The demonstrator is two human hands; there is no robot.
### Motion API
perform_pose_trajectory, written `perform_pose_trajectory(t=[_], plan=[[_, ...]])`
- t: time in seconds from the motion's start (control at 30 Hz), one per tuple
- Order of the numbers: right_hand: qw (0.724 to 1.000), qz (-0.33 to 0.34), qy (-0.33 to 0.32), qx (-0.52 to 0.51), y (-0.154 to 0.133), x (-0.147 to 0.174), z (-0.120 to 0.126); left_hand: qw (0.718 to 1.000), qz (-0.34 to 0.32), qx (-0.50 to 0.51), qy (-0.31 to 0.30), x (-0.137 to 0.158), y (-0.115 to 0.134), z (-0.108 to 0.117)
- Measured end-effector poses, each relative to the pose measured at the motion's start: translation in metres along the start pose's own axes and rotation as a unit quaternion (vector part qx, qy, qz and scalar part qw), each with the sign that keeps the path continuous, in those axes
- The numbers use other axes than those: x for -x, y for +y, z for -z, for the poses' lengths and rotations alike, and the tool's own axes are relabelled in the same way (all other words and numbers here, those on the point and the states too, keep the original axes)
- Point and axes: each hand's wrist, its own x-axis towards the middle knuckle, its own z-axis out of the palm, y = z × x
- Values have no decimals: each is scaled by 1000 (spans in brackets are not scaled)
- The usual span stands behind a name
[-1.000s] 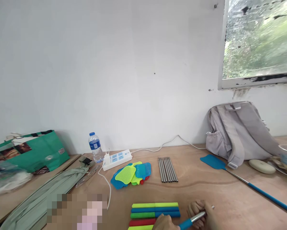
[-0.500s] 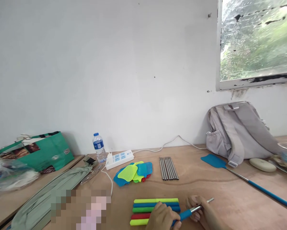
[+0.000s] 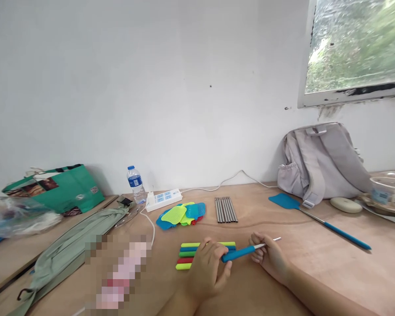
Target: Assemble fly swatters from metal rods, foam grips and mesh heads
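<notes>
My right hand [image 3: 271, 258] is closed around a thin metal rod, whose bare tip sticks out to the right. A blue handle [image 3: 239, 253] sits on the rod's left end, slightly tilted. At the handle's free end, my left hand [image 3: 208, 268] has its fingers curled against it, the thumb a little lower. Partly hidden behind that hand lies a row of coloured handles: yellow [image 3: 190, 245], blue, green [image 3: 186, 254], red [image 3: 184, 260] and another yellow [image 3: 183, 266]. Farther back are several metal rods [image 3: 226, 210] side by side and a pile of mesh swatter heads [image 3: 175, 215].
A blue fly swatter [image 3: 335, 228] lies at the right, before a grey backpack [image 3: 325, 162] and a pale oval case [image 3: 345, 205]. Behind stand a power strip [image 3: 163, 200] and water bottle [image 3: 136, 183]. Left are a grey-green bag [image 3: 75, 241] and green bag [image 3: 75, 193].
My left hand has slid back toward the blue handle's free end, baring more of the handle. The right hand keeps its hold on the rod. The whole view has shifted slightly with my head.
</notes>
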Motion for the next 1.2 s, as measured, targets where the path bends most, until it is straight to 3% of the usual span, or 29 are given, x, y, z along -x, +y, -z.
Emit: perform_pose_trajectory(t=[0.1, 0.33, 0.53, 0.63, 0.67, 0.73, 0.8, 0.87, 1.03, 1.1, 1.2], plan=[[998, -13, 18, -58, -1, -6, 8, 1000, -3, -1, 25, 1, 0, -1], [989, -16, 27, -142, 1, -15, 19, 981, -63, -49, 177, 3, -6, -17], [986, -42, 19, -160, 0, -16, 19, 982, -29, -67, 176, 3, -7, -11], [982, -52, 11, -179, 0, -14, 22, 984, 36, -64, 165, 2, -14, 2], [981, -54, 7, -184, 0, -13, 23, 983, 77, -60, 155, 0, -21, 7], [980, -61, 1, -192, 0, -12, 24, 982, 163, -65, 76, -8, -43, 15], [978, -68, 2, -197, 0, -12, 24, 962, 260, -85, 6, -18, -71, 18], [978, -73, 3, -197, -1, -12, 23, 943, 307, -104, -74, -26, -100, 15], [981, -86, -16, -176, -1, -15, 25, 895, 332, -106, -279, -30, -139, -1], [980, -81, -35, -180, 1, -17, 30, 883, 327, -104, -320, -28, -142, -5], [975, -65, -66, -203, 6, -19, 38, 886, 300, -109, -336, -26, -141, -5]])
